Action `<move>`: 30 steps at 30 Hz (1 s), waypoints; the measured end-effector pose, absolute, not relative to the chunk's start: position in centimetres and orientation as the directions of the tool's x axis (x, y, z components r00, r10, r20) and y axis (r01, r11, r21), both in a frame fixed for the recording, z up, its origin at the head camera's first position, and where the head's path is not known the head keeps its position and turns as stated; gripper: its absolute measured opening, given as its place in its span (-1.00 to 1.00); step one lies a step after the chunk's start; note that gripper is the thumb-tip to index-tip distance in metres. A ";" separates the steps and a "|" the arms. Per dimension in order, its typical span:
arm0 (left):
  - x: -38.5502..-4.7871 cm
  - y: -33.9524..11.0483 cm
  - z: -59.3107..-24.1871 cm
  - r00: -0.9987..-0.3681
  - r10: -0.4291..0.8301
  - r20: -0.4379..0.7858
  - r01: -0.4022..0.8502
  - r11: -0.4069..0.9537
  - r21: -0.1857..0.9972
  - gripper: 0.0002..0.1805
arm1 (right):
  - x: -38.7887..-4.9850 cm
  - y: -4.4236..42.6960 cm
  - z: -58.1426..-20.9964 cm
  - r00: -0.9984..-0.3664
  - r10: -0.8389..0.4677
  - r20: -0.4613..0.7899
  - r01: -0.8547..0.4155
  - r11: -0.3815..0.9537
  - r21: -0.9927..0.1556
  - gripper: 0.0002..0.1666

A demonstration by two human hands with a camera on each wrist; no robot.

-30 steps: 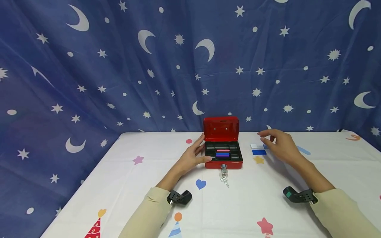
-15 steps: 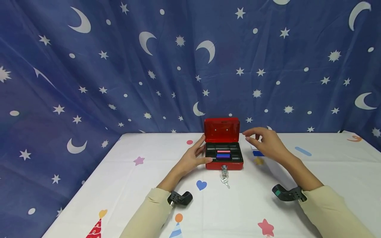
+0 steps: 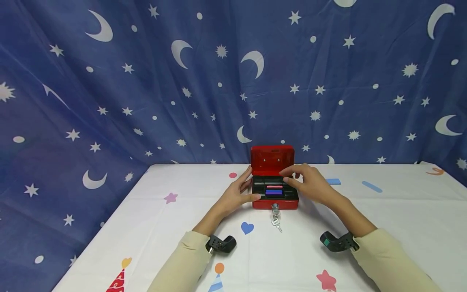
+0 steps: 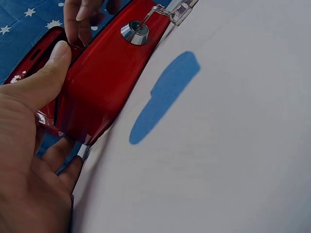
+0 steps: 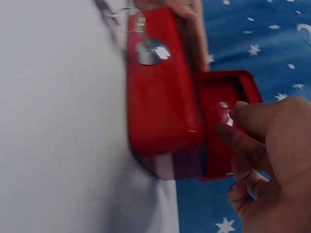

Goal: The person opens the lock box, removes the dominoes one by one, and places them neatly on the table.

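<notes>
A red cash box (image 3: 286,205) stands on the table with its lid (image 3: 268,160) raised. In its black tray (image 3: 258,185) lie a pink flat block (image 3: 274,186) and blue-purple flat blocks (image 3: 274,192). Keys (image 3: 276,224) hang from the front lock (image 4: 135,33). My left hand (image 3: 233,196) grips the box's left side, thumb (image 4: 46,77) on the rim and fingers behind. Over the tray's right rear part is my right hand (image 3: 313,184), its fingers bent loosely. In the right wrist view nothing shows between its thumb and index finger (image 5: 243,141).
A light blue flat block (image 3: 333,181) lies on the table right of my right hand. The white tablecloth (image 3: 401,219) carries printed shapes. Behind the table hangs a blue curtain (image 3: 204,89) with moons and stars.
My right hand has moved left from above the white and blue flat blocks to the cash box, and now hides those nearest the box. My left hand has stayed on the box.
</notes>
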State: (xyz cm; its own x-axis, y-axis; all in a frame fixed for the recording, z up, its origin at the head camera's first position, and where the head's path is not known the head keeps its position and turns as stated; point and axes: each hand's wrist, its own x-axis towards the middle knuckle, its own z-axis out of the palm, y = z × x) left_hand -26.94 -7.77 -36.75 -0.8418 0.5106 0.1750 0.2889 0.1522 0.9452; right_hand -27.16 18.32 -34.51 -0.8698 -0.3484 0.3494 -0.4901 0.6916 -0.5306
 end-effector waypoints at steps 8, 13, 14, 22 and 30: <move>-26.8 -7.9 -36.5 -0.839 0.513 0.179 0.295 0.152 0.944 -0.03 | -27.1 17.2 -35.6 -0.861 -0.390 0.325 -0.507 0.691 -0.515 -0.71; -26.8 -7.9 -36.6 -0.841 0.510 0.182 0.294 0.149 0.944 -0.03 | -26.9 16.8 -35.9 -0.855 -0.418 0.308 -0.519 0.696 -0.497 -0.70; -26.8 -7.9 -36.6 -0.842 0.509 0.181 0.293 0.149 0.944 -0.02 | -26.9 16.7 -36.0 -0.852 -0.425 0.305 -0.523 0.699 -0.488 -0.69; -26.8 -7.8 -36.7 -0.839 0.510 0.187 0.299 0.146 0.943 -0.02 | -26.8 16.6 -36.4 -0.835 -0.456 0.308 -0.551 0.695 -0.462 -0.68; -26.8 -7.8 -36.6 -0.837 0.514 0.186 0.298 0.144 0.944 -0.02 | -26.8 16.5 -36.3 -0.810 -0.465 0.358 -0.585 0.687 -0.431 -0.71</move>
